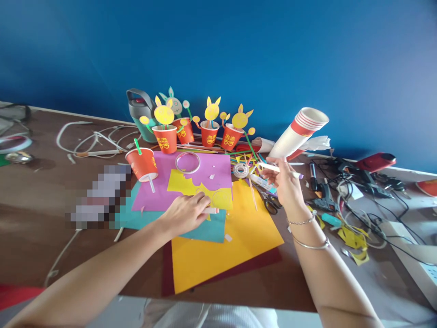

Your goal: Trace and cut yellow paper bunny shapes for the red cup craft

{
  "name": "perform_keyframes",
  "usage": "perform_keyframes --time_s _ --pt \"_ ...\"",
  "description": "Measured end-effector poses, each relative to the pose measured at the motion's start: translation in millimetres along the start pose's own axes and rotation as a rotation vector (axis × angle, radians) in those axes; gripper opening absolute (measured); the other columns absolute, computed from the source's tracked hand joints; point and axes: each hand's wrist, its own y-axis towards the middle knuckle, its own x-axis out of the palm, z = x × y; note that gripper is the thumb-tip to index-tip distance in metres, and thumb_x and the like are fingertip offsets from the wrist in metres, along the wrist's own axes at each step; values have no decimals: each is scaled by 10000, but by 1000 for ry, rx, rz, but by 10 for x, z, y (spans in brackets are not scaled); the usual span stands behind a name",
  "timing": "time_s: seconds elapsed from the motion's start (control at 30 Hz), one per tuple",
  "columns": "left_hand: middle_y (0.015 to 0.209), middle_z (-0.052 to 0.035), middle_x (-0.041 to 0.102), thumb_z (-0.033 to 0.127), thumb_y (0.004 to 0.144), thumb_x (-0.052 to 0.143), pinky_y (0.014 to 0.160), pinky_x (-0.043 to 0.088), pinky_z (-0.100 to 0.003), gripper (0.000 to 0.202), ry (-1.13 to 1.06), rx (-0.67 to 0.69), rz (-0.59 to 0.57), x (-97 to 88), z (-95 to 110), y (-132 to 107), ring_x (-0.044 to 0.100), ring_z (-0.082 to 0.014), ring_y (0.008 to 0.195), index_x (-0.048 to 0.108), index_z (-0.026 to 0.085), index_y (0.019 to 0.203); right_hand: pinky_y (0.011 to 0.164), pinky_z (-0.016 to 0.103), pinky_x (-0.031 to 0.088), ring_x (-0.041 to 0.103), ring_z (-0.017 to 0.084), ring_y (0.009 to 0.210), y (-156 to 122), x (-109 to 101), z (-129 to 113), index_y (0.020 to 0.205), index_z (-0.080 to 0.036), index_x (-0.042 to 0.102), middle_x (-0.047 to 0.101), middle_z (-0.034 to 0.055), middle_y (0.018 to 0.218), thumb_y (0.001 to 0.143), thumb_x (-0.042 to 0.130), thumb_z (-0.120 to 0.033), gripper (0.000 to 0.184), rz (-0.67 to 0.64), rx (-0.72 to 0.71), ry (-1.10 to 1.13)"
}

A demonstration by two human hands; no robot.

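My left hand rests over the colored paper, its fingers closed on a white marker with a reddish end. My right hand is raised at the right, pinching another white marker with a purple end. Beneath my left hand lies a cut yellow sheet with faint round outlines drawn on it. That sheet lies over purple paper and teal paper. A tape ring sits at its upper edge. Orange-yellow paper spreads toward the front edge.
Red paper cups with yellow rabbit faces stand by the wall. A tilted red cup with straws is at left. Stacked white cups lean at back right. Scissors, a glue gun and tangled cables lie at right; a bottle stands behind.
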Motion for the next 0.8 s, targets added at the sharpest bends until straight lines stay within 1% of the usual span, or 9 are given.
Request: perform_keyframes --time_s 0.1,0.17,0.23,0.33,0.47,0.57,0.67,0.73,0.8 --pt "914 -24 685 182 887 522 547 473 -246 101 -6 16 -32 4 4 6 682 -159 694 590 184 962 438 281 353 482 153 408 -64 3 0 910 -218 642 569 -12 493 900 442 -612 442 -101 -78 -190" --pt "919 -25 687 194 894 531 550 469 -247 95 -6 19 -36 15 3 8 685 -161 697 598 183 961 523 286 411 570 169 515 -114 24 27 913 -215 646 655 16 615 882 559 -452 255 -183 -243 -427" --pt "908 -24 689 222 912 531 547 461 -247 92 -10 19 -21 34 -1 8 688 -163 701 603 181 951 615 293 431 634 200 689 -155 58 74 953 -216 643 706 49 791 856 594 -291 132 -253 -435 -692" --pt "867 -15 688 273 937 519 530 444 -248 126 -20 27 16 65 -12 4 687 -162 684 605 182 932 647 303 406 627 245 838 -191 122 159 1004 -202 643 697 92 869 856 528 -151 195 -309 -606 -1038" --pt "828 -1 679 277 943 515 506 421 -248 130 -16 45 54 89 -18 -1 685 -159 667 604 186 918 723 334 412 593 295 970 -192 187 239 1116 -165 609 698 123 904 775 527 -46 371 -294 -605 -1266" --pt "827 1 679 262 942 510 502 418 -246 124 -16 61 80 95 -19 -2 681 -153 658 604 186 917 754 350 424 587 303 976 -173 206 268 1152 -148 577 690 135 951 699 537 -1 477 -304 -546 -1292" --pt "821 -4 677 252 954 481 497 418 -243 153 -19 79 113 95 -22 2 671 -144 633 606 182 902 730 353 444 601 287 916 -170 216 280 1115 -152 566 665 134 945 687 528 6 458 -292 -518 -1183" --pt "801 -7 675 285 976 451 493 418 -239 211 -30 89 145 90 -23 4 664 -141 621 607 178 882 708 346 467 608 250 843 -209 240 270 1095 -170 543 644 102 915 731 537 -37 388 -279 -507 -968" --pt "834 -20 690 344 993 428 495 423 -232 261 -49 103 192 83 -19 3 675 -143 653 613 177 914 690 326 496 604 198 770 -300 296 242 1096 -204 505 617 52 884 796 563 -122 316 -301 -477 -641"
